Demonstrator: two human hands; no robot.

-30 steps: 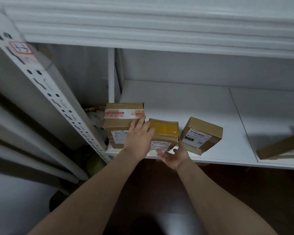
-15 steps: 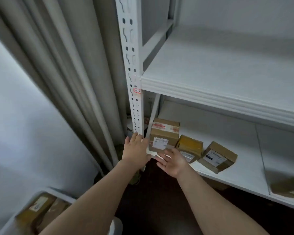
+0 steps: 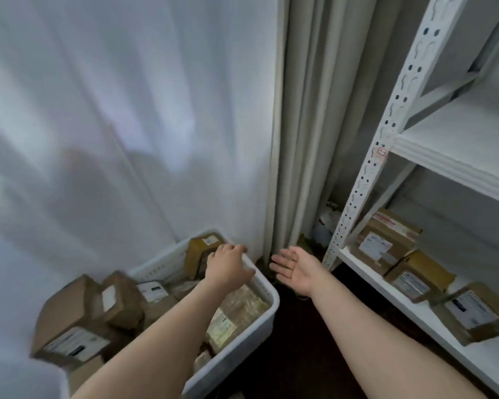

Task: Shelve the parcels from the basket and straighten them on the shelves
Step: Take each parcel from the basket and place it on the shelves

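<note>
Reaches the left hand (image 3: pixel 228 269) over the far corner of the white basket (image 3: pixel 267 315), fingers loosely bent, gripping nothing. Holds the right hand (image 3: pixel 297 269) palm up, fingers straight and spread, between the basket and the shelf post (image 3: pixel 366 180). Piled high in the basket: many brown parcels (image 3: pixel 78 315). Lined up on the low shelf (image 3: pixel 496 361) at the right, close together: three more labelled boxes (image 3: pixel 418 276).

White slatted plastic basket (image 3: pixel 267 289): open-topped, crammed with brown cardboard parcels (image 3: pixel 78 318). Dark floor (image 3: pixel 300 355): open strip between basket and white perforated metal shelving upright (image 3: pixel 366 180). Lower white shelf (image 3: pixel 493 361): three brown cardboard boxes (image 3: pixel 386 243) crowd its front edge.
</note>
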